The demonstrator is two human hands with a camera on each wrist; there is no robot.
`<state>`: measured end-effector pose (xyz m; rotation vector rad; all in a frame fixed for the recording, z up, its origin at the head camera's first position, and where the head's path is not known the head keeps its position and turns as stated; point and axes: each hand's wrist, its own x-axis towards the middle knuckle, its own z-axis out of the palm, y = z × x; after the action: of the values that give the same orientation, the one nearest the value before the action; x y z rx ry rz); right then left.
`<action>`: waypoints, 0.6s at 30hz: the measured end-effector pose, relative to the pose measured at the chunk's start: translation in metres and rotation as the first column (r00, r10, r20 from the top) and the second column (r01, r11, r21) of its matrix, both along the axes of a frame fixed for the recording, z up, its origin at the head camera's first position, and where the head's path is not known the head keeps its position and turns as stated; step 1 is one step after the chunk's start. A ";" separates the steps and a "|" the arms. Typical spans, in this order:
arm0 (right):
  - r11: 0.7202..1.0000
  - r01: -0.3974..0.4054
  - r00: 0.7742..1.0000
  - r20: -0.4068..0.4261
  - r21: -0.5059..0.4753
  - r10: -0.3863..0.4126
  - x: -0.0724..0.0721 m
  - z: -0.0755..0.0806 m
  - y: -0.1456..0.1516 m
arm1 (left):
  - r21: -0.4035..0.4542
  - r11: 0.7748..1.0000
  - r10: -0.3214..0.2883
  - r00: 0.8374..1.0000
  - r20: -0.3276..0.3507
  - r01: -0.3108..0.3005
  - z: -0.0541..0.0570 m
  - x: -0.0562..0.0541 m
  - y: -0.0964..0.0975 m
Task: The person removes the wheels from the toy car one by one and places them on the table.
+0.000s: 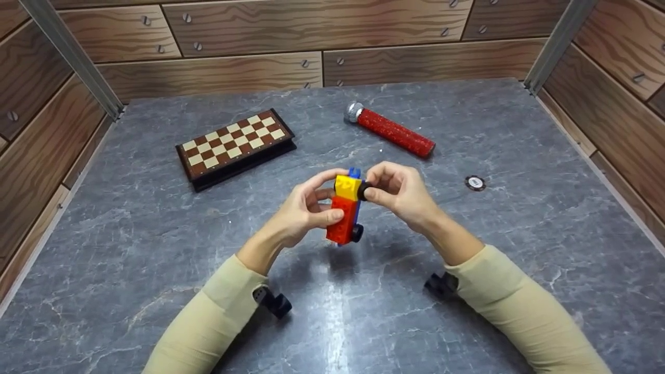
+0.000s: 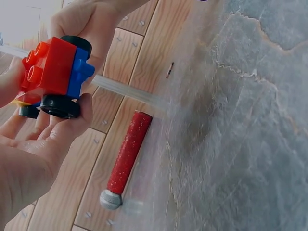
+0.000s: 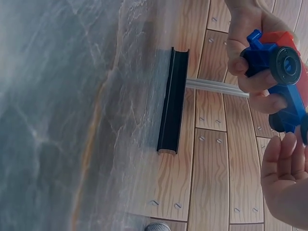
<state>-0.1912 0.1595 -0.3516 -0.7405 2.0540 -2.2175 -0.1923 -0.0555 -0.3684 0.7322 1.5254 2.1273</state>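
A toy car (image 1: 341, 231) of building bricks, red and yellow on a blue base with black wheels, is held up over the table in the head view. My left hand (image 1: 300, 212) grips it from the left, thumb on the red brick (image 2: 57, 65) and fingers wrapped under the blue base (image 3: 284, 98). From the other side, my right hand (image 1: 404, 196) pinches the black wheel (image 1: 362, 190) beside the yellow brick (image 1: 346, 187) between thumb and fingers. A blue hook-like piece (image 1: 354, 172) sticks out at the car's far end.
Beyond the hands, a folded chessboard (image 1: 236, 143) lies at the back left of the grey table (image 1: 130, 208). A red glittery microphone (image 1: 396, 132) rests at the back, right of centre. A poker chip (image 1: 475, 183) lies to the right. Wood-patterned panels (image 1: 249, 31) wall the table.
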 end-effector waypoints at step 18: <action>0.998 0.069 0.998 -0.008 -0.007 -0.069 0.003 -0.001 -0.003 | -0.098 0.986 0.112 0.972 -0.205 -0.134 0.006 0.008 0.005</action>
<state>-0.1884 0.1570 -0.3524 -0.6912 2.1081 -2.2619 -0.1845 -0.0503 -0.3628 0.8520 1.8222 2.0883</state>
